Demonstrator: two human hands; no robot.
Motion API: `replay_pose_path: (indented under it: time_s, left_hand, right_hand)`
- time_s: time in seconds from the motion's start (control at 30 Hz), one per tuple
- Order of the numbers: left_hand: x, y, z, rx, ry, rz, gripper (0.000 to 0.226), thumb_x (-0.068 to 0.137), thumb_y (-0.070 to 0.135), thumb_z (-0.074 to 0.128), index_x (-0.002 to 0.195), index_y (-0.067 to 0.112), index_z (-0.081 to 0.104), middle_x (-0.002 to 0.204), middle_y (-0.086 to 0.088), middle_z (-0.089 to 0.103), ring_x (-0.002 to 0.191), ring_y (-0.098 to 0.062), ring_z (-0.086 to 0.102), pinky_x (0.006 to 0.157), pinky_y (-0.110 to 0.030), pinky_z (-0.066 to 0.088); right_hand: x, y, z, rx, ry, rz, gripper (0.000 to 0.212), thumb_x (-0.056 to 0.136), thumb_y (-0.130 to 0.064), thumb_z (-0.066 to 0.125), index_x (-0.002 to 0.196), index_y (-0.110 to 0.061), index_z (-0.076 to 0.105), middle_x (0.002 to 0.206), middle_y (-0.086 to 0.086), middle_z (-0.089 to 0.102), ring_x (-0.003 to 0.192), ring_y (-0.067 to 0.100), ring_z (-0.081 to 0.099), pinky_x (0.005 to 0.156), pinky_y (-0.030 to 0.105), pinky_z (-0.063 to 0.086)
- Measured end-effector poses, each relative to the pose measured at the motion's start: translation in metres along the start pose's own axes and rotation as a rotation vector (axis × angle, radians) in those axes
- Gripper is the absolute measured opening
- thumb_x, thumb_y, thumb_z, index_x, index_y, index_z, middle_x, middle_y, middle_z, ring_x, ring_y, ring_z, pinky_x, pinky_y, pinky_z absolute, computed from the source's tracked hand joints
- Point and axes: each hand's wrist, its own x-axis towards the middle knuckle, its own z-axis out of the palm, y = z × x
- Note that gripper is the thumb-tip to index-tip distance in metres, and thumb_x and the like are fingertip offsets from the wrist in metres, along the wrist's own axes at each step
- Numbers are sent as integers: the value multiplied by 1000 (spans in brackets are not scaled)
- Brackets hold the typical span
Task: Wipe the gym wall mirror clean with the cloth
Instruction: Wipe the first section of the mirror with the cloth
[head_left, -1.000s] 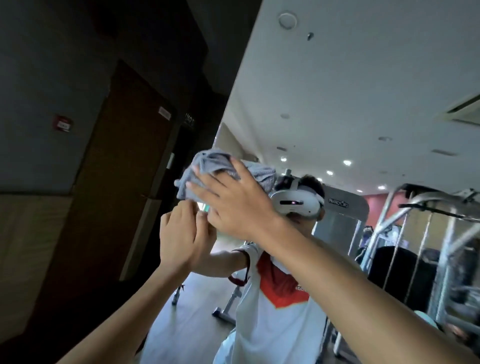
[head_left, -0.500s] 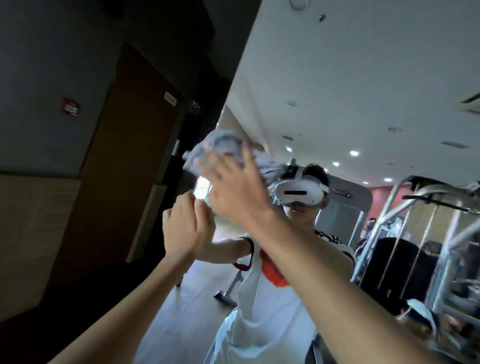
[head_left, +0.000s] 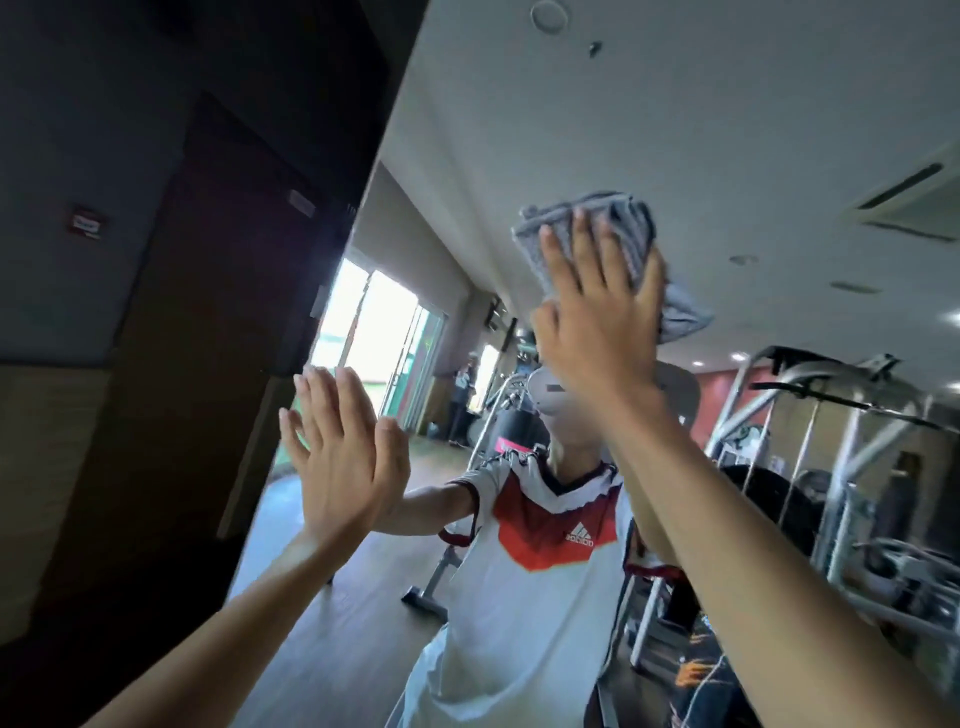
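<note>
Right hand (head_left: 597, 332), fingers straight and spread, presses grey cloth (head_left: 631, 228) flat on mirror (head_left: 727, 130), at 1 o'clock of frame centre. Left hand (head_left: 340, 467) flat on the glass, fingers straight, holding nothing, 7 o'clock of the cloth. Gym machines (head_left: 810, 415) reflected at 4 o'clock.

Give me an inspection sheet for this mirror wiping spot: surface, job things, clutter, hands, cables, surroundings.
Surface: mirror, upright on the wall; smears not discernible.
Job's things: grey cloth, bunched, high on the mirror.
Clutter: nothing seen.
Hands: right hand presses the cloth with straight fingers; left hand open, flat on the mirror near its left edge.
Cables: thin lines on reflected machines, too blurred to tell.
Surroundings: dark door left of the mirror; red wall sign.
</note>
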Motion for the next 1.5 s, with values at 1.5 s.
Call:
replay_pose_path:
  time_s: [1.5]
  left_hand:
    - [-172,282,90,19,-37,764,73,98,46,30,154,-2,29,163,-25,17,153,-37,12,119,-59,9]
  right_hand:
    - [-278,338,-10,-24,81,56,64,99,-37,34,156,-34,6,164,-5,12,150,15,13,121,53,9]
